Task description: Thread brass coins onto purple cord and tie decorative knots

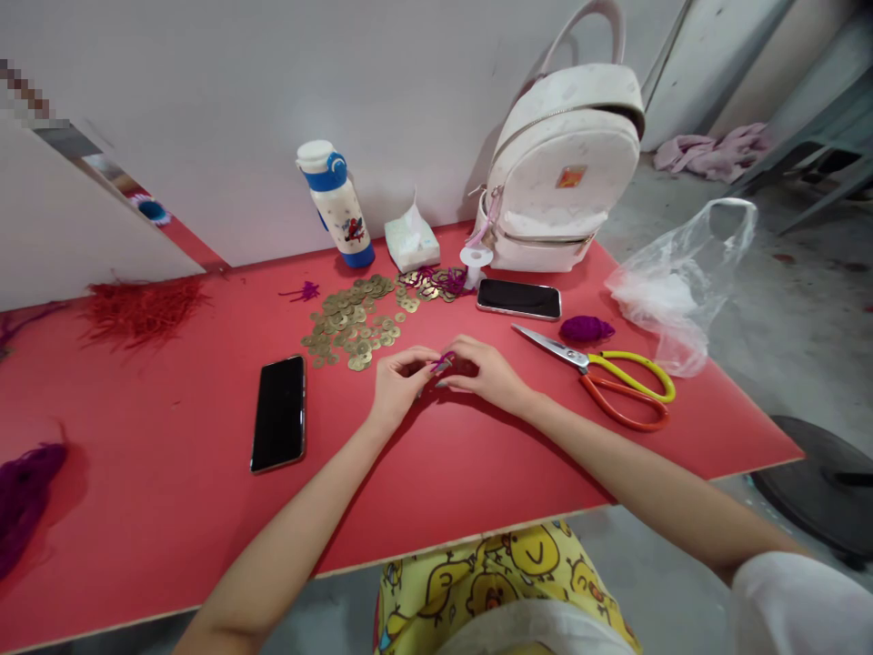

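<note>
Both hands meet over the middle of the red table (409,482). A short piece of purple yarn (445,360) runs between my fingertips. My left hand (401,384) pinches one side of it and my right hand (486,375) pinches the other. Whether a coin hangs on the yarn cannot be made out. Just beyond my left hand lies a spread pile of brass-coloured coins with holes (351,314). Further back, more coins lie with purple yarn pieces (436,282) among them. Large scissors (593,368) with one yellow and one red handle rest to the right of my right hand.
A dark-screened phone (279,414) lies left, another phone (519,299) behind my right hand. A purple yarn ball (587,328) and plastic bag (675,291) are at right. A bottle (339,205), tissue pack (413,241), white spool (476,264) and backpack (559,173) stand along the wall.
</note>
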`<state>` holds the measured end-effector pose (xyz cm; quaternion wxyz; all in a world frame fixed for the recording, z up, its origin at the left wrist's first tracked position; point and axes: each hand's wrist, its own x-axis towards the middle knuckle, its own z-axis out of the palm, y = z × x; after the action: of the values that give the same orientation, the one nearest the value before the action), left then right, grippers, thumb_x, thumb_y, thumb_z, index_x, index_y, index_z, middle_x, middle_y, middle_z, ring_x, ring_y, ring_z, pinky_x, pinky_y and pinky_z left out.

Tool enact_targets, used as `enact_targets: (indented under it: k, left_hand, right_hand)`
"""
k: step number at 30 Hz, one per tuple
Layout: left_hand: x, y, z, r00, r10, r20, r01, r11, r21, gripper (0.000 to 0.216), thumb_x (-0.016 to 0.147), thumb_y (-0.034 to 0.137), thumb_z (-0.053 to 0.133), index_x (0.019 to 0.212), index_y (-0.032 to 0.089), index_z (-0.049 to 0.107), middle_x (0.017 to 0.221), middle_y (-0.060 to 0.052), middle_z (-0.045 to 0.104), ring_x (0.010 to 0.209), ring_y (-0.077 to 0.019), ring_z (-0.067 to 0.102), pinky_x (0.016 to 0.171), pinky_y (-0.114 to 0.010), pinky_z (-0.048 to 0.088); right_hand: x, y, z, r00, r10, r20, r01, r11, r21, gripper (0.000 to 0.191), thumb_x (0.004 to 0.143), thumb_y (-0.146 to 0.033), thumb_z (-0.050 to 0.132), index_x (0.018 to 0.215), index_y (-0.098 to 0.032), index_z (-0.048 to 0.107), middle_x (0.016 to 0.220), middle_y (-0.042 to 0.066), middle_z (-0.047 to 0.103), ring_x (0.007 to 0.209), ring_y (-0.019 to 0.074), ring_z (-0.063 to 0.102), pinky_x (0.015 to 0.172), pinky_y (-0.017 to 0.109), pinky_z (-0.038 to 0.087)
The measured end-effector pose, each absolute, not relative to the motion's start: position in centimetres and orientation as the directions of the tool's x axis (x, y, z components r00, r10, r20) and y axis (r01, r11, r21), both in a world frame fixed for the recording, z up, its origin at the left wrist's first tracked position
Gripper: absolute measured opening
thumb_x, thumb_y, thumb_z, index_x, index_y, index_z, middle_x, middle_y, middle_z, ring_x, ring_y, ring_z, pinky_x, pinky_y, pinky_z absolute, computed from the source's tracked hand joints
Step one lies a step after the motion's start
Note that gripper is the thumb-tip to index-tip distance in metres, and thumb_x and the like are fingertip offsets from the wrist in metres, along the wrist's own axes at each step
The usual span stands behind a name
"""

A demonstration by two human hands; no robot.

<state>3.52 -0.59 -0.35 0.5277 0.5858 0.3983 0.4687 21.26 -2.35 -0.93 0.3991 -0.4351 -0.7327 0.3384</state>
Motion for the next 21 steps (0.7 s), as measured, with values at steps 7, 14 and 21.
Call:
enact_targets:
  k: [7,14,21]
  left_hand:
    - [3.4,-0.4,-0.6,0.225,0.965,0.134,0.065,-0.152,0.986,0.015,0.07,0.032,0.074,0.073,0.018,0.075,0.067,-0.003,0.069,0.055,-0.011,0.055,0.05,-0.022,0.044]
    - [3.5,-0.5,-0.4,0.252,0.964,0.079,0.092,-0.105,0.99,0.006,0.07,0.02,0.07,0.074,0.019,0.075,0.071,-0.003,0.07,0.055,-0.0111,0.059,0.05,-0.022,0.047]
    - [3.4,-0.5,-0.3,0.253,0.965,0.061,0.095,-0.087,0.992,0.007,0.071,0.02,0.071,0.076,0.018,0.075,0.072,-0.003,0.071,0.058,-0.0134,0.063,0.049,-0.023,0.049]
  right_hand:
    - [21.4,-2.5,-0.2,-0.118,0.924,0.365,0.202,0.382,-0.902,0.016,0.085,-0.038,0.067,0.088,-0.022,0.067,0.085,0.002,0.057,0.068,0.0141,0.049,0.065,0.029,0.044]
    - [21.8,-2.2,-0.1,-0.101,0.936,0.338,0.129,0.349,-0.928,0.016,0.088,-0.035,0.062,0.081,-0.021,0.062,0.087,0.002,0.056,0.073,0.0143,0.052,0.068,0.029,0.045]
    - [21.7,-2.3,0.2,-0.153,0.939,0.309,0.179,0.333,-0.926,0.011,0.087,-0.032,0.064,0.092,-0.023,0.064,0.101,0.005,0.056,0.085,0.0165,0.057,0.076,0.031,0.05]
